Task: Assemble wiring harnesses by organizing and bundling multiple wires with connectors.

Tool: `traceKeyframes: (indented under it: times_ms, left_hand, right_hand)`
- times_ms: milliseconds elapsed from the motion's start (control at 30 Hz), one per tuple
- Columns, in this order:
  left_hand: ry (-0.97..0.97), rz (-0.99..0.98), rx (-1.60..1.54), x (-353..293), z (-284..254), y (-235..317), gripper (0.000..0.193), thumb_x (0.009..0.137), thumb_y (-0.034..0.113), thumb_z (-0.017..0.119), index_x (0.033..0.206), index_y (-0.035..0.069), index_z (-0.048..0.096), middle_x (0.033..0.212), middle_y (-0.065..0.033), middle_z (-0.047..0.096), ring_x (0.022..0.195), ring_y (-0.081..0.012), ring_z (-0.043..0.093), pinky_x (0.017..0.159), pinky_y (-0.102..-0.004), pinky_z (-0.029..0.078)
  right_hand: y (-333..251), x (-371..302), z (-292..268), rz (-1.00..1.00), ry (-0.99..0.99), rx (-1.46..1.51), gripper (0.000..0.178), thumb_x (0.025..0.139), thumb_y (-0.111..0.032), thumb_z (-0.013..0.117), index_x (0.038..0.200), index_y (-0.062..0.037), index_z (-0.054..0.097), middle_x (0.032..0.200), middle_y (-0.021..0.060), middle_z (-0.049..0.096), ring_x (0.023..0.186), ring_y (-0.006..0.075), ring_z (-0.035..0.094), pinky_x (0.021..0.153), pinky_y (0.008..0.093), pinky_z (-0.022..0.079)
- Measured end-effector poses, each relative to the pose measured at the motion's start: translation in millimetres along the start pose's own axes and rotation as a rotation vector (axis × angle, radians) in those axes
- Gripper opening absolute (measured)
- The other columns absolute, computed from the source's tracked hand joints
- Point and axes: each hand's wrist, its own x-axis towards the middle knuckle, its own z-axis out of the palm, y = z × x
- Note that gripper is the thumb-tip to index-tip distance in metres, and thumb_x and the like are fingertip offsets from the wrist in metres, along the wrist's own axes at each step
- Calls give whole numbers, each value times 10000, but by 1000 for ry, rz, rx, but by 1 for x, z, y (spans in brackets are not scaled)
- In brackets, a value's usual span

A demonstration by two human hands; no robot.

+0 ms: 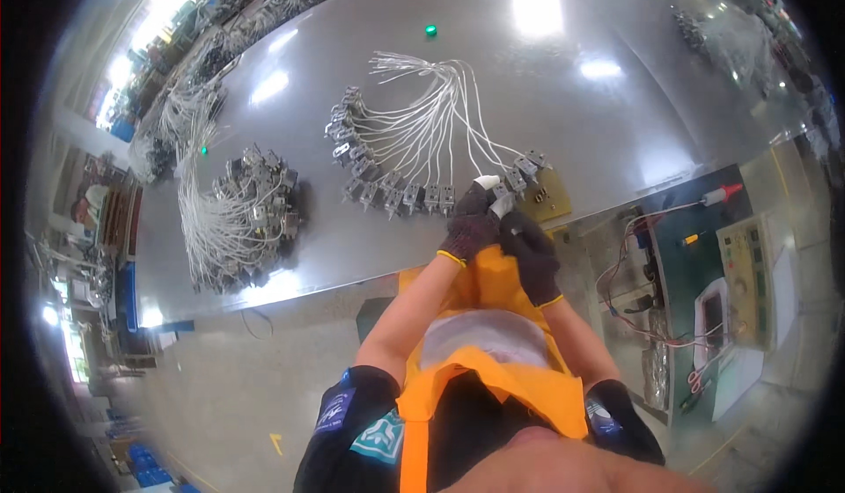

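At the table's near edge my left hand, in a dark knit glove with a yellow cuff and whitish fingertips, is closed on a small grey metal part with a white wire. My right hand, gloved alike, meets it there with fingers bent together; what they pinch is hidden. Similar metal parts lie in an arc to the left, each on a white wire. The wires gather into a bundle farther back. A few more parts lie just beyond my right hand, beside a yellowish plate at the edge.
A heap of wired metal parts sits on the left of the metal table. More heaps stand at the far left. To the right, a lower green surface carries a beige instrument box, a red-tipped probe and scissors.
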Motion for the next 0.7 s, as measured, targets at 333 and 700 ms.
traceKeyframes:
  times_ms: [333,700]
  left_hand:
    - [-76,-263,-444,-22,-39,15,577,847,264,700,1325,98,422,1179,-100,546,1031,-239,561,887,-392,484]
    - [-60,321,1029,-2,-96,49,604,756,399,704,1233,70,534,1249,-207,521,1102,-407,525,960,-544,341]
  right_hand:
    - [-14,-20,4,1374,-51,1534,245,966,-303,493,1028,-90,597,730,39,582,590,139,573,490,270,455]
    - [44,57,3,693,57,644,276,932,-141,558,1179,-22,597,1109,54,623,979,131,588,833,273,499]
